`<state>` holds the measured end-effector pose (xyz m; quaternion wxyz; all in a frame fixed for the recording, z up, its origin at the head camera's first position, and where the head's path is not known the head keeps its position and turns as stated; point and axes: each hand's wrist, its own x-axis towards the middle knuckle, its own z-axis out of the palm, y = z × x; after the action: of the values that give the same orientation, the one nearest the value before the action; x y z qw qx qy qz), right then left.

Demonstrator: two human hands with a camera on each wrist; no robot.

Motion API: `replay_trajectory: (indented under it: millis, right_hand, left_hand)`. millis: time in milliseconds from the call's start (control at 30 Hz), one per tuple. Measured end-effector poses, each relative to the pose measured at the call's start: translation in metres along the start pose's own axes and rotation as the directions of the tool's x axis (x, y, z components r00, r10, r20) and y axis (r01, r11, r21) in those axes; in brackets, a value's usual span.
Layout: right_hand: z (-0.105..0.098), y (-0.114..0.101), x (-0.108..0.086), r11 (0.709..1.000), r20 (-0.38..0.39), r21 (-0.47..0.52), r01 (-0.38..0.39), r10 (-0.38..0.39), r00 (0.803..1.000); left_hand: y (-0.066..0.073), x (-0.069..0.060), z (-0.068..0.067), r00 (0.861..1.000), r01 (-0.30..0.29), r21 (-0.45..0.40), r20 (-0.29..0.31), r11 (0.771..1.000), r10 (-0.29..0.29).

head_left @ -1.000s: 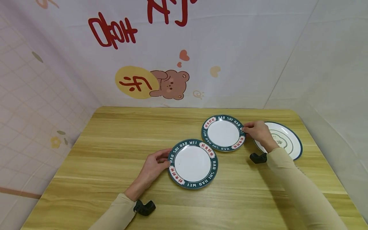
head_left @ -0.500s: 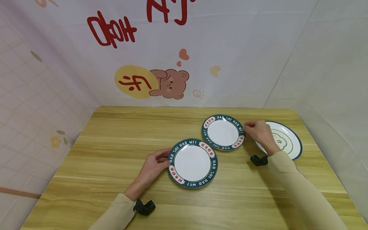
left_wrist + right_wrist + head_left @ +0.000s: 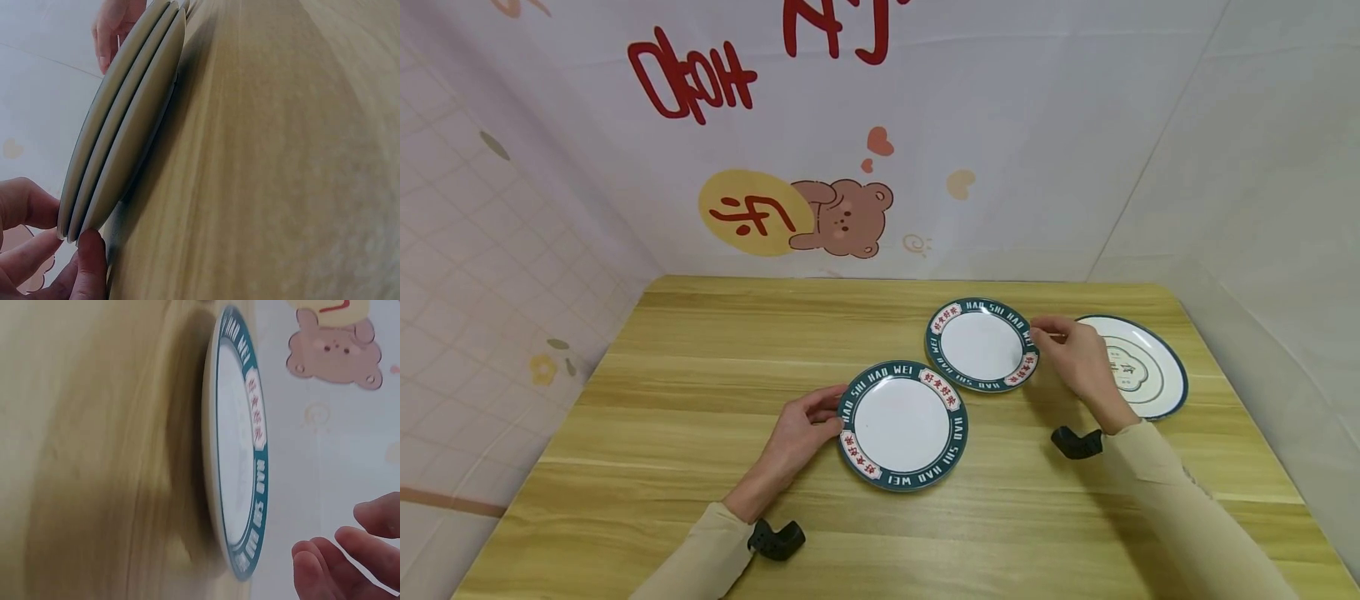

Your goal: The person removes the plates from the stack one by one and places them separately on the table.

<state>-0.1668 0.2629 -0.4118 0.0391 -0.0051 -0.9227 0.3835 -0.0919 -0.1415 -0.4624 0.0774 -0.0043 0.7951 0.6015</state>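
Observation:
My left hand holds the left edge of a stack of green-rimmed round plates, white in the centre. Seen by the left wrist camera, several stacked rims lie between my upper finger and a lower digit. Behind and to the right, another green-rimmed plate lies on the table, close against the stack's far edge. My right hand hovers at its right rim, fingers loosely bent. In the right wrist view those fingers stand apart from the plate; contact elsewhere cannot be told.
A white dish with a dark blue rim lies at the right, partly covered by my right hand. The wooden table meets a printed backdrop behind, with white side panels left and right.
My right hand has shifted slightly toward me, baring more of the blue-rimmed dish. My left hand and the stack stay put. The far plate has barely moved.

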Motion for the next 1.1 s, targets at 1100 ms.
replay_trajectory:
  millis: [1100]
  right_hand:
    - [0.037,-0.017,-0.056,0.993,0.137,0.106,0.058,-0.073,0.988]
  left_hand:
    - [0.000,0.002,-0.001,1.000,0.019,-0.016,0.012,1.000,-0.019]
